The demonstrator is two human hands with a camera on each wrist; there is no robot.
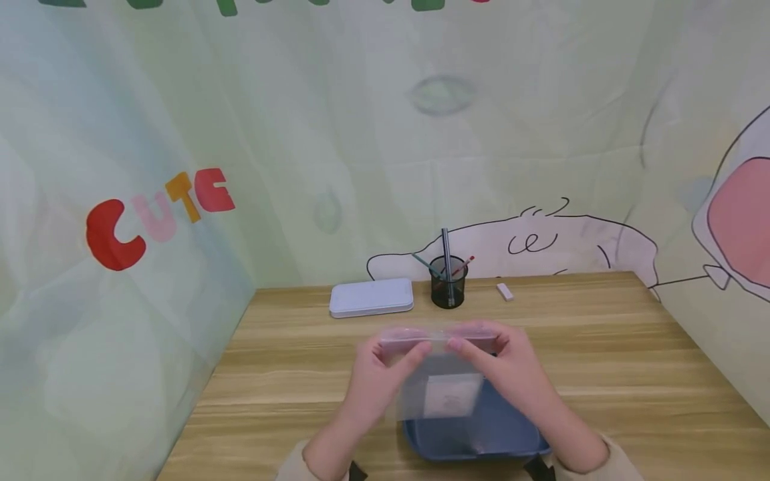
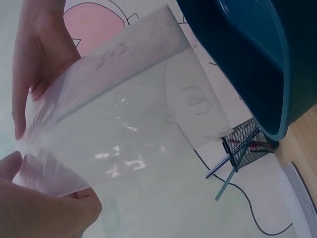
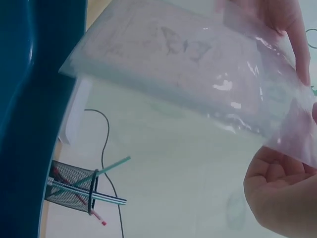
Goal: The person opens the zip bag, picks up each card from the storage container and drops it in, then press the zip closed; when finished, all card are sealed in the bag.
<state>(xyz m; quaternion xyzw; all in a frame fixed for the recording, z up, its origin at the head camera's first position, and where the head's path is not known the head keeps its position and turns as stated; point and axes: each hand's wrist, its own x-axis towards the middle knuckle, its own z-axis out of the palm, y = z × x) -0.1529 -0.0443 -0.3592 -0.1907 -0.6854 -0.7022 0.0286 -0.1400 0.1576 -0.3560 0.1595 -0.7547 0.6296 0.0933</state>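
Observation:
A clear plastic bag [image 1: 412, 401] hangs between my two hands, slightly tilted. My left hand [image 1: 375, 377] pinches its top edge on the left, thumb in front. Close beside it, my right hand [image 1: 514, 367] pinches the same edge on the right, and the two thumb tips nearly meet. Inside the bag a pale sheet [image 3: 148, 39] with a faint butterfly drawing shows in the right wrist view. In the head view a small whitish rectangle [image 1: 452, 395] shows at the bag; whether it is the same sheet I cannot tell. Behind and below the bag stands a blue plastic basin [image 1: 505, 427].
Towards the back of the wooden table [image 1: 289, 374] lie a white flat case [image 1: 371, 298] and a small white eraser-like block [image 1: 504, 292]. Between them stands a black mesh pen holder [image 1: 448, 290] with several pens and pencils. A printed cloth backdrop [image 1: 337, 133] surrounds the table.

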